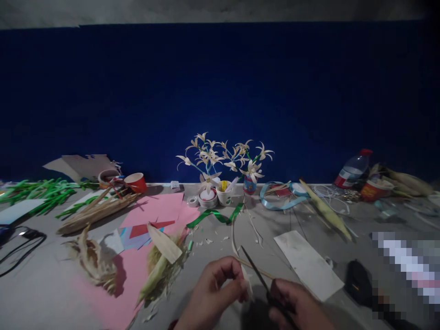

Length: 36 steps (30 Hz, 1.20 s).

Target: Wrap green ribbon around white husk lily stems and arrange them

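Note:
Pinched between the thumb and fingers of my left hand (215, 291) is a small pale strip of corn husk (248, 282), in the lower middle of the head view. My right hand (299, 305) is closed around dark scissors (256, 268). Their pointed blade slants up and left, just right of the husk strip. How far the blades are apart I cannot tell. Beyond my fingers a thin tan strip passes behind the blade. To the left, a broad husk piece (165, 244) rests on a corn husk with silk (153, 275).
Husk flowers (208, 156) stand in small cups at the back, with green ribbon (213, 215) before them. Pink paper (154, 208) and a dried husk (94, 261) lie left. A white sheet (307, 263), a black object (358, 282) and a bottle (354, 169) are right.

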Tool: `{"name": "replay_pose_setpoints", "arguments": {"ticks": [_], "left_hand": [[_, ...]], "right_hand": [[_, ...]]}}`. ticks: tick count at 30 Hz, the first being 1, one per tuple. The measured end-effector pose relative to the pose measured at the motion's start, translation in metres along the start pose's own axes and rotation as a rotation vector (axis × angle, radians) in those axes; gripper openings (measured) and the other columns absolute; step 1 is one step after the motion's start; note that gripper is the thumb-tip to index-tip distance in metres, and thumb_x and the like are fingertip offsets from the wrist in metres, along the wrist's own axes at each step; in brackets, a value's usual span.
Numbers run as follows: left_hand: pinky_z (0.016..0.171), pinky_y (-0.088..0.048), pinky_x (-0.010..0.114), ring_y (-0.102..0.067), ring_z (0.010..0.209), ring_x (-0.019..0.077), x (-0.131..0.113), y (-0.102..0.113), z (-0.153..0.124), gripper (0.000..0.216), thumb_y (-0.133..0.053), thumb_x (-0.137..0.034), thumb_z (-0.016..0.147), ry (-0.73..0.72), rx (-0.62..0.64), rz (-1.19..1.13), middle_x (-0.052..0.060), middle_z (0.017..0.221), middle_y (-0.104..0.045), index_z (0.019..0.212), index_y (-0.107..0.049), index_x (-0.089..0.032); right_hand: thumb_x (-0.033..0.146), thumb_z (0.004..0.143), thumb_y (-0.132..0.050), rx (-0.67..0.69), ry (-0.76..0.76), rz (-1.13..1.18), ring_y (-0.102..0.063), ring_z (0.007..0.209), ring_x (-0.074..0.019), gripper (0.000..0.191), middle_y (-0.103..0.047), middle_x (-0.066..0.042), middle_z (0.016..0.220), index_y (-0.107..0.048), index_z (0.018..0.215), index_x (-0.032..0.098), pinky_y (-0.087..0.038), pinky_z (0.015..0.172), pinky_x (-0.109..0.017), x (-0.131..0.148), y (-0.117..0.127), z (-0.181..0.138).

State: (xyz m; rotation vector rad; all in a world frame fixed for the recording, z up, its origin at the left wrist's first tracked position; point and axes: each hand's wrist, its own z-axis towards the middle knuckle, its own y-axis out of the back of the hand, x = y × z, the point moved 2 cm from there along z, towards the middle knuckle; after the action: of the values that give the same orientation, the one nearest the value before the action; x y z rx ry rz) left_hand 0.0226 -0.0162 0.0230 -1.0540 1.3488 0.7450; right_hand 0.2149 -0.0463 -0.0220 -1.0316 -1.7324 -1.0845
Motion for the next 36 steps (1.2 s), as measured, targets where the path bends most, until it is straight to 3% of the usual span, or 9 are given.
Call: {"name": "replay_pose_setpoints", "arguments": {"ticks": [4, 9, 12, 20, 25, 30, 36], "left_hand": [[0.060, -0.038, 0.025, -0.051, 0.057, 0.0128, 0.004, 0.000, 0.002, 0.026, -0.074, -0.034, 0.072, 0.034, -0.056, -0.161, 0.001, 0.058, -0.061, 0.067, -0.056, -0.016], [0.062, -0.038, 0.026, -0.053, 0.059, 0.0136, 0.008, -0.001, 0.003, 0.020, -0.073, -0.029, 0.072, 0.025, -0.125, -0.230, 0.001, 0.058, -0.064, 0.066, -0.060, -0.015], [0.063, -0.037, 0.027, -0.052, 0.059, 0.0134, 0.009, -0.002, 0.004, 0.020, -0.072, -0.029, 0.073, 0.035, -0.138, -0.259, 0.001, 0.057, -0.064, 0.064, -0.060, -0.015], [0.066, -0.038, 0.026, -0.051, 0.063, 0.0126, 0.013, 0.003, 0.006, 0.016, -0.070, -0.026, 0.072, 0.047, -0.143, -0.263, -0.002, 0.063, -0.058, 0.068, -0.058, -0.016], [0.064, -0.038, 0.025, -0.051, 0.062, 0.0121, 0.005, 0.020, 0.016, 0.015, -0.067, -0.027, 0.071, 0.054, -0.102, -0.073, -0.002, 0.062, -0.057, 0.068, -0.057, -0.016], [0.063, -0.038, 0.025, -0.051, 0.061, 0.0121, -0.011, 0.039, 0.029, 0.020, -0.067, -0.032, 0.069, 0.063, -0.065, 0.056, -0.001, 0.062, -0.058, 0.068, -0.055, -0.016], [0.067, -0.043, 0.026, -0.053, 0.063, 0.0120, -0.015, 0.046, 0.036, 0.019, -0.058, -0.036, 0.074, 0.069, -0.065, 0.289, -0.002, 0.067, -0.054, 0.072, -0.050, -0.018]], "right_hand": [[0.028, 0.067, -0.063, -0.083, 0.073, -0.159, -0.033, 0.055, -0.0104, 0.028, -0.034, 0.010, 0.056, -0.036, 0.061, 0.024, -0.026, 0.050, -0.022, 0.009, 0.015, 0.012], [0.037, 0.073, -0.057, -0.044, 0.115, -0.239, -0.036, 0.059, -0.0121, 0.023, -0.038, 0.008, 0.062, -0.039, 0.065, 0.024, -0.031, 0.054, -0.022, 0.012, 0.016, 0.013], [0.038, 0.074, -0.056, -0.141, 0.077, -0.420, -0.039, 0.057, -0.0128, 0.023, -0.040, 0.008, 0.059, -0.041, 0.065, 0.024, -0.030, 0.053, -0.023, 0.008, 0.018, 0.014], [0.040, 0.080, -0.055, -0.267, 0.060, -0.622, -0.054, 0.062, -0.0180, 0.019, -0.060, 0.003, 0.063, -0.051, 0.070, 0.025, -0.031, 0.055, -0.025, -0.001, 0.023, 0.018], [0.041, 0.081, -0.056, -0.359, 0.064, -0.719, -0.063, 0.067, -0.0212, 0.016, -0.070, 0.000, 0.072, -0.054, 0.078, 0.026, -0.036, 0.058, -0.027, 0.001, 0.030, 0.018], [0.043, 0.080, -0.058, -0.370, 0.081, -0.739, -0.064, 0.062, -0.0201, 0.019, -0.069, 0.003, 0.066, -0.052, 0.074, 0.027, -0.035, 0.054, -0.026, -0.002, 0.029, 0.021], [0.040, 0.081, -0.060, -0.405, 0.067, -0.783, -0.066, 0.064, -0.0213, 0.016, -0.070, 0.002, 0.067, -0.053, 0.076, 0.027, -0.035, 0.056, -0.026, -0.003, 0.029, 0.022]]}}
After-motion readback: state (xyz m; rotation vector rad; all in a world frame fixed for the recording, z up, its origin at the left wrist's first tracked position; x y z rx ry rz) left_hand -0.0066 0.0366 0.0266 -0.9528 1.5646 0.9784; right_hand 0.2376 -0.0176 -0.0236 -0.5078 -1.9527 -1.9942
